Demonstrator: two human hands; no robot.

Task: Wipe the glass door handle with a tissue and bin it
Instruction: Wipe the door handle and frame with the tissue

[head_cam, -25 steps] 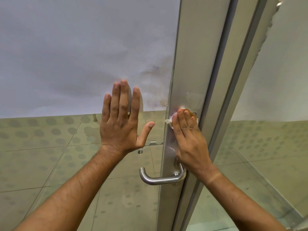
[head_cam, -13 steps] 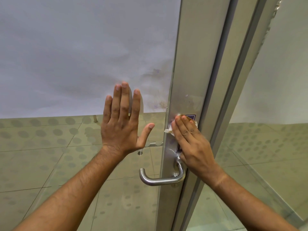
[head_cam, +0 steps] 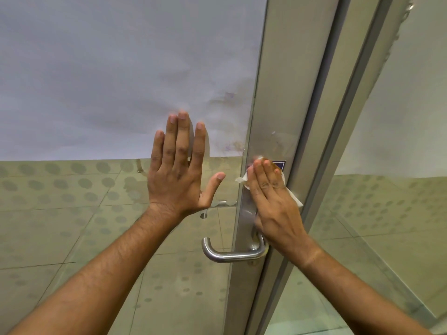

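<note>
White tissue (head_cam: 294, 198) flat under straight fingers of right hand (head_cam: 275, 209), pressed to metal door stile (head_cam: 278, 93) just above lever handle (head_cam: 232, 256); likely rubbing plate before lever. Left hand (head_cam: 179, 180) spread open against glass (head_cam: 96, 213), gripping nothing, probably to steady door against push. Lever itself apparently not yet wiped; no bin in view.

Left hand (head_cam: 176, 180) flat on the glass (head_cam: 96, 81), left of the frame (head_cam: 278, 93); right hand (head_cam: 275, 209) presses the tissue (head_cam: 294, 195) against the frame, just above the handle (head_cam: 232, 255).
</note>
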